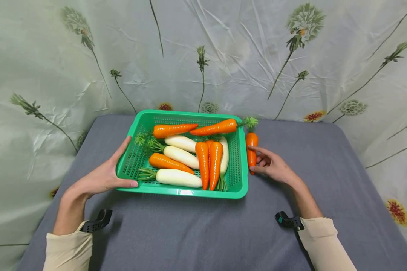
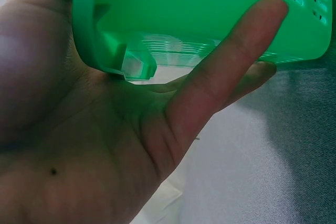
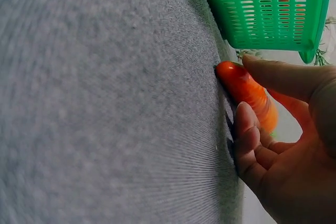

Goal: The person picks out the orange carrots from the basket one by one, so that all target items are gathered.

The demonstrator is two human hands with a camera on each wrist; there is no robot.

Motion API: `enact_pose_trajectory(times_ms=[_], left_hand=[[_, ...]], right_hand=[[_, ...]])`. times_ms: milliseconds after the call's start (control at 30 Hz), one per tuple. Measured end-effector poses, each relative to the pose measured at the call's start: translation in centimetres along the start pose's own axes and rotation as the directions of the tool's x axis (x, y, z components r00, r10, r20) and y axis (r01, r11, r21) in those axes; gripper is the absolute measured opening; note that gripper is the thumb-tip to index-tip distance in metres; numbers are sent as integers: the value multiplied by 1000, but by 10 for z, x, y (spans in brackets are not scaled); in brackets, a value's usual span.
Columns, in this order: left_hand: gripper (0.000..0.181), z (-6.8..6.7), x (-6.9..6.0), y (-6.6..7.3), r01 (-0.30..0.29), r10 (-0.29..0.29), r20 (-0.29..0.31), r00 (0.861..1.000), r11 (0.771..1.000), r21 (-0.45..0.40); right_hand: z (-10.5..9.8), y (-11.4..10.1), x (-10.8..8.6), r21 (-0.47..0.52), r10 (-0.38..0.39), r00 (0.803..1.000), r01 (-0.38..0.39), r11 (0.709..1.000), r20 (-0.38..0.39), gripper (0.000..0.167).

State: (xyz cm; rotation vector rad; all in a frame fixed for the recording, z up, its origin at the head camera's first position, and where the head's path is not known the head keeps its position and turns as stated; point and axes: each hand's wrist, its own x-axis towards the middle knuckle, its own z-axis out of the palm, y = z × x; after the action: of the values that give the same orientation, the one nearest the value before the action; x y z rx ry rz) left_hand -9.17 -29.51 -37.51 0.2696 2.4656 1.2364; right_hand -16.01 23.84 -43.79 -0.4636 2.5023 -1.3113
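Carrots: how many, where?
7 visible. One carrot at the right hand, outside the green basket. Inside: back-left carrot, back-right carrot, front-left carrot, two side-by-side carrots towards the right, and a mostly hidden carrot between that pair. More may be hidden.

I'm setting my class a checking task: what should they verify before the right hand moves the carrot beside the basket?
1. Left hand steadying the green basket: ok, it holds the left end, thumb over the rim.
2. Right hand at the loose carrot: ok, thumb and fingers are around it.
3. Grip firm enough to lift: cannot tell.
4. White radishes inside: ok, all visible ones are.
5. Right rim free of foliage: not ok, the upper-right carrot's leaves hang over it.
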Motion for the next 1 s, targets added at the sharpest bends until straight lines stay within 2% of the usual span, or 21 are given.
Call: enact_pose_trajectory(times_ms=[333, 567, 767, 1000], left_hand=[[133, 0, -6, -3, -2, 2, 1, 1000, 1000, 17], [133, 1, -3, -4, -13, 13, 4, 1000, 1000, -7], [134, 1, 0, -2, -11, 11, 2, 1000, 1000, 11], [134, 1, 1, -3, -10, 10, -4, 1000, 1000, 1]], right_hand=[[8, 1, 0, 47, 13, 996, -9, 999, -85, 61], [6, -2, 4, 49, -20, 985, 29, 998, -170, 53], [2, -14, 5, 69, -62, 962, 83, 994, -265, 45], [3, -37, 6, 109, -91, 925, 140, 984, -368, 40]])
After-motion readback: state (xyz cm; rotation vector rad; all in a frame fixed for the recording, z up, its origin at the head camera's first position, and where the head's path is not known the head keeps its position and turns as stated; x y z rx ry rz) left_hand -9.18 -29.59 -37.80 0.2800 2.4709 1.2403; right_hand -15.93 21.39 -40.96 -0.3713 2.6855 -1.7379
